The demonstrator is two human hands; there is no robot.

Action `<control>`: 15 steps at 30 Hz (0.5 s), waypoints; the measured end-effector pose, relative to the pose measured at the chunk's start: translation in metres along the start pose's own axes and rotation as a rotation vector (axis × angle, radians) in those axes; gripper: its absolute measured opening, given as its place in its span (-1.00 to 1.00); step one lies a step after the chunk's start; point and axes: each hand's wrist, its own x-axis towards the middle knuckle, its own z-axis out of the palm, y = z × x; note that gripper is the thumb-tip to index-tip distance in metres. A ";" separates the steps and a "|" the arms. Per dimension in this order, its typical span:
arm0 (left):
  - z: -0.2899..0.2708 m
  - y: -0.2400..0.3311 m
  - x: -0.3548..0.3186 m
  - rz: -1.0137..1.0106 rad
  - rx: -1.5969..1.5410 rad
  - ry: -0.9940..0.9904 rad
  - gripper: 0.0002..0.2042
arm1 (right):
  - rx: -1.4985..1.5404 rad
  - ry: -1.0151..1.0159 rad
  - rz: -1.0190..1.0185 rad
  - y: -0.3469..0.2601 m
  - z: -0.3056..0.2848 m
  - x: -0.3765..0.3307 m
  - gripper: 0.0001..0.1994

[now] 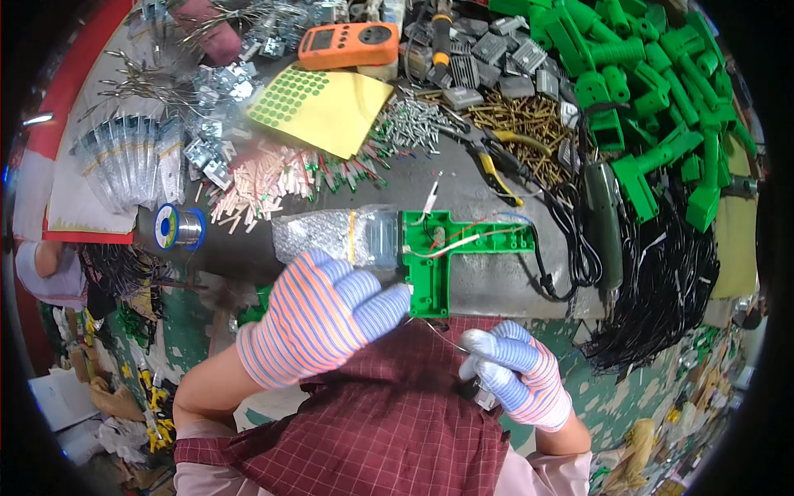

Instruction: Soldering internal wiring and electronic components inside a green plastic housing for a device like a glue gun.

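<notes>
Working over a green housing (439,283) at the bench's (504,285) front edge, we curled our left hand (327,310) beside it, grip unclear, and pinched a thin lead (445,338) with our right hand (509,368); wires (463,241) lay inside, but it stood uncovered, apparently unfinished.

The gloved left hand (318,318) is at the green casing (427,285); the gloved right hand (517,372) pinches a thin wire (445,336). Bubble wrap (318,234) lies nearby.
</notes>
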 end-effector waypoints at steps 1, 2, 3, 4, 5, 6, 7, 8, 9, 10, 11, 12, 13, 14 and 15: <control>0.003 -0.004 -0.001 0.014 0.015 0.032 -0.69 | -0.030 -0.036 -0.025 0.000 -0.001 0.000 -0.58; 0.006 -0.006 0.000 0.036 0.034 0.082 -0.70 | -0.060 -0.072 -0.052 0.000 -0.002 -0.001 -0.56; 0.008 -0.008 0.001 0.058 0.054 0.136 -0.71 | -0.056 -0.071 -0.046 -0.001 -0.005 -0.002 -0.56; 0.004 -0.009 0.000 0.057 0.049 0.132 -0.71 | -0.188 -0.148 0.000 -0.003 -0.009 -0.003 -0.56; -0.003 -0.011 -0.001 0.091 0.030 -0.025 -0.73 | -0.320 -0.227 0.045 -0.003 -0.012 -0.004 -0.56; -0.008 -0.010 -0.003 0.121 0.014 -0.182 -0.76 | -0.421 -0.300 0.015 0.002 -0.012 -0.002 -0.58; -0.004 -0.009 -0.007 0.116 0.012 -0.185 -0.76 | -0.418 -0.305 0.016 0.011 -0.011 -0.004 -0.58; 0.003 -0.007 -0.012 0.101 -0.102 -0.255 -0.78 | -0.243 -0.255 0.050 0.022 -0.011 -0.008 -0.59; 0.008 -0.007 -0.015 0.092 -0.220 -0.326 -0.80 | -0.069 -0.198 0.088 0.030 -0.010 -0.010 -0.60; 0.004 -0.006 -0.011 0.038 -0.292 -0.347 -0.81 | -0.054 -0.209 0.067 0.034 -0.013 -0.013 -0.63; 0.004 -0.007 -0.007 0.040 -0.297 -0.351 -0.81 | -0.052 -0.206 0.073 0.033 -0.011 -0.012 -0.63; 0.004 -0.008 -0.002 0.031 -0.383 -0.324 -0.81 | -0.101 -0.186 0.056 0.030 -0.010 -0.009 -0.64; 0.006 -0.009 0.001 0.022 -0.469 -0.297 -0.82 | -0.151 -0.166 0.040 0.027 -0.010 -0.008 -0.65; 0.009 -0.010 0.003 0.022 -0.473 -0.301 -0.82 | -0.147 -0.166 0.045 0.024 -0.013 -0.008 -0.65; 0.015 -0.012 0.004 0.017 -0.554 -0.300 -0.81 | -0.139 -0.130 0.033 0.020 -0.018 -0.009 -0.66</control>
